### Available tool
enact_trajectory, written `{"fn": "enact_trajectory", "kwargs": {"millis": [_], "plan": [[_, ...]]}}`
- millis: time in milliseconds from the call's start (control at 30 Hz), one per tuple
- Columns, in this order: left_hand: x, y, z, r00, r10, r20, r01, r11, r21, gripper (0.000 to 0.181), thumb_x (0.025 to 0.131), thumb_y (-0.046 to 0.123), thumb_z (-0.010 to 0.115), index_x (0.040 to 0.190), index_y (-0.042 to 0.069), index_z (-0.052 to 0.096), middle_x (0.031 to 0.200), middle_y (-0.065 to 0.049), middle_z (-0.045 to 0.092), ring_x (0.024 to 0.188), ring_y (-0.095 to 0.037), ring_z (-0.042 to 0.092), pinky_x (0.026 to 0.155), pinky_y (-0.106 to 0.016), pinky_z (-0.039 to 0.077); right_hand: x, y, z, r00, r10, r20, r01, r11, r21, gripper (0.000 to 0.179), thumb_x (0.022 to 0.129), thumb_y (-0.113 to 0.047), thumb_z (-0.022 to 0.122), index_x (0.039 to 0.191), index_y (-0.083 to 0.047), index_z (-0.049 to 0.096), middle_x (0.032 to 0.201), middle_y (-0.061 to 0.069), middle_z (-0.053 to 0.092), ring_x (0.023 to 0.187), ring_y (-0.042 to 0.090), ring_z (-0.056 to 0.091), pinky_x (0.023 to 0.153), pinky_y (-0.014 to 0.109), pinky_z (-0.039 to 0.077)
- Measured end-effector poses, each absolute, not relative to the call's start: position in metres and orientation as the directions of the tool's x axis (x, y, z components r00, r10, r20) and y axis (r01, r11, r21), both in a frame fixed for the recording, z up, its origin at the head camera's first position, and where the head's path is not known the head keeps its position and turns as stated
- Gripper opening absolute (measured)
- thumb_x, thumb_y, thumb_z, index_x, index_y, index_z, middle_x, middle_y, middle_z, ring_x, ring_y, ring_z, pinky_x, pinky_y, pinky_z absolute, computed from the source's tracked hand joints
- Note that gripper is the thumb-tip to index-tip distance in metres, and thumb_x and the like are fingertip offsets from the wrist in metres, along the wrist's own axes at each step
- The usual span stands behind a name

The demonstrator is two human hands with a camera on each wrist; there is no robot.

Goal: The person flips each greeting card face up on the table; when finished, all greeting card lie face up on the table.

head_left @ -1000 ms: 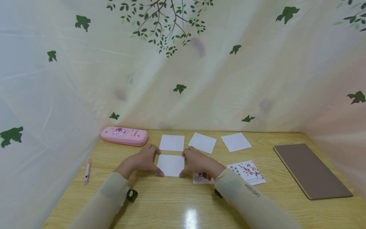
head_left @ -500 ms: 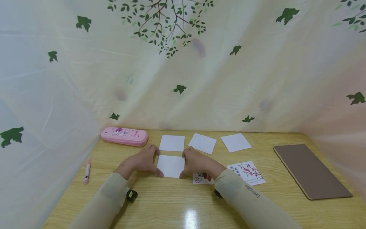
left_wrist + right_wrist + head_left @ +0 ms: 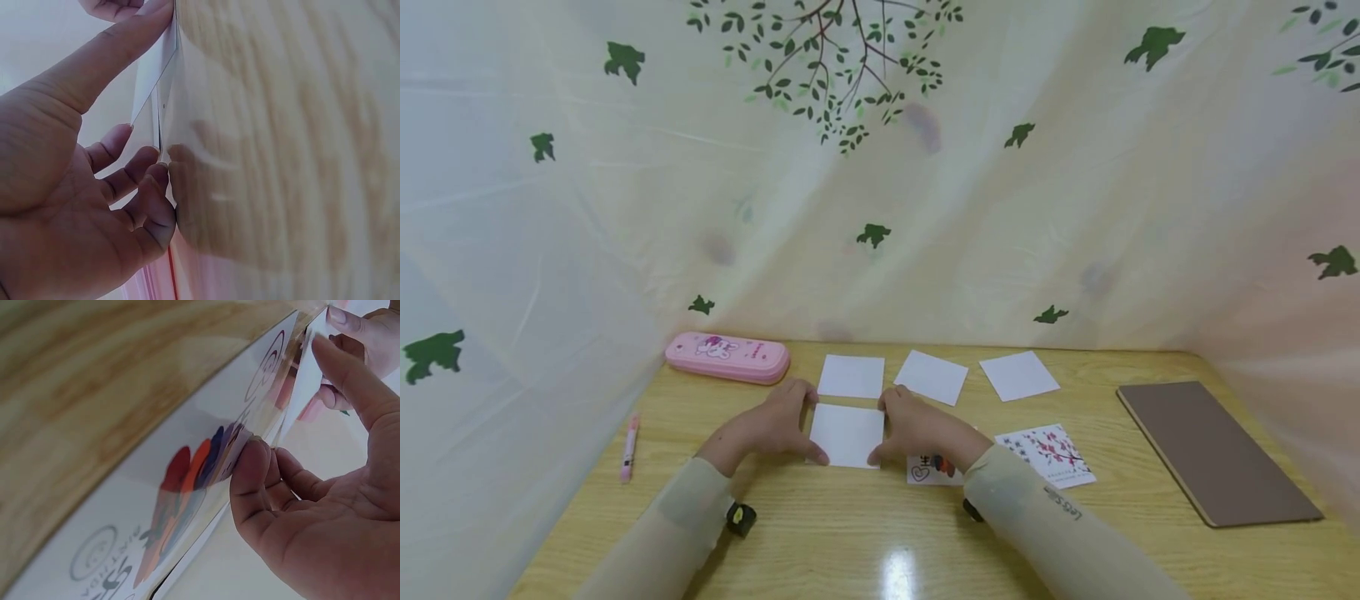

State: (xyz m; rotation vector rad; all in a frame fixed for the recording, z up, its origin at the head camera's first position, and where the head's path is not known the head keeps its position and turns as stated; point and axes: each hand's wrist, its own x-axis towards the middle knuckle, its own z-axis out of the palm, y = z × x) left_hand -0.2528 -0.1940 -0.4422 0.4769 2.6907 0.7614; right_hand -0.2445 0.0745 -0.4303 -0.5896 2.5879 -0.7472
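Note:
Between my two hands a square white card (image 3: pixel 847 437) is held by its sides, thumbs at the near corners and fingertips at the far ones. My left hand (image 3: pixel 775 419) grips its left side. In the left wrist view that edge of the card (image 3: pixel 164 50) looks slightly raised off the table. My right hand (image 3: pixel 917 427) grips the opposite side, and its curled lower fingers rest by a printed card (image 3: pixel 931 472) with colourful drawings and lettering, partly hidden under the wrist. Further right lies a card with red blossom branches (image 3: pixel 1048 454).
Along the back lie a white card (image 3: pixel 852 377), a tilted white card (image 3: pixel 932 377) and another white card (image 3: pixel 1018 376). A pink pencil case (image 3: pixel 727 357) sits back left, a pink-and-white pen (image 3: pixel 629 450) at left, a brown notebook (image 3: pixel 1221 454) at right. A patterned curtain (image 3: pixel 955 250) hangs behind.
The white card between my hands has tilted slightly, its near edge shifting a little towards me. Both hands keep their grip with barely any movement.

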Motion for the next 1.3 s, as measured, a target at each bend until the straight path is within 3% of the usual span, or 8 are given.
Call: {"fn": "enact_trajectory", "kwargs": {"millis": [300, 500, 1000, 1300], "plan": [[-0.250, -0.194, -0.443, -0.898, 0.400, -0.180, 0.213, 0.756, 0.619, 0.085, 0.074, 0.037, 0.100, 0.131, 0.003, 0.046, 0.120, -0.011, 0.052, 0.108, -0.023, 0.051, 0.099, -0.042, 0.049, -0.244, 0.075, -0.431, -0.859, -0.461, -0.223, -0.254, 0.762, -0.596, 0.065, 0.089, -0.034, 0.088, 0.133, -0.003, 0.050, 0.112, 0.009, 0.059, 0.098, 0.022, 0.057, 0.094, 0.040, 0.053], [-0.248, -0.193, -0.443, -0.897, 0.410, -0.165, 0.210, 0.725, 0.656, 0.084, 0.079, 0.031, 0.097, 0.134, 0.003, 0.041, 0.118, -0.010, 0.054, 0.104, -0.021, 0.054, 0.097, -0.038, 0.048, -0.244, 0.075, -0.431, -0.867, -0.446, -0.220, -0.240, 0.763, -0.600, 0.060, 0.093, -0.029, 0.085, 0.132, -0.003, 0.048, 0.102, 0.008, 0.062, 0.089, 0.021, 0.057, 0.083, 0.036, 0.051], [-0.242, -0.188, -0.442, -0.903, 0.406, -0.138, 0.206, 0.693, 0.691, 0.079, 0.087, 0.018, 0.091, 0.140, 0.003, 0.034, 0.109, -0.010, 0.055, 0.091, -0.018, 0.054, 0.083, -0.030, 0.047, -0.238, 0.078, -0.431, -0.880, -0.430, -0.202, -0.206, 0.728, -0.654, 0.050, 0.099, -0.026, 0.077, 0.130, -0.004, 0.045, 0.091, 0.008, 0.062, 0.074, 0.018, 0.054, 0.068, 0.031, 0.046], [-0.240, -0.187, -0.441, -0.909, 0.404, -0.100, 0.227, 0.683, 0.694, 0.069, 0.094, 0.013, 0.083, 0.141, 0.004, 0.034, 0.103, -0.008, 0.056, 0.082, -0.015, 0.054, 0.072, -0.024, 0.046, -0.238, 0.076, -0.430, -0.909, -0.382, -0.168, -0.164, 0.698, -0.697, 0.044, 0.098, -0.020, 0.078, 0.125, -0.003, 0.049, 0.092, 0.008, 0.063, 0.073, 0.017, 0.056, 0.064, 0.028, 0.046]]}}
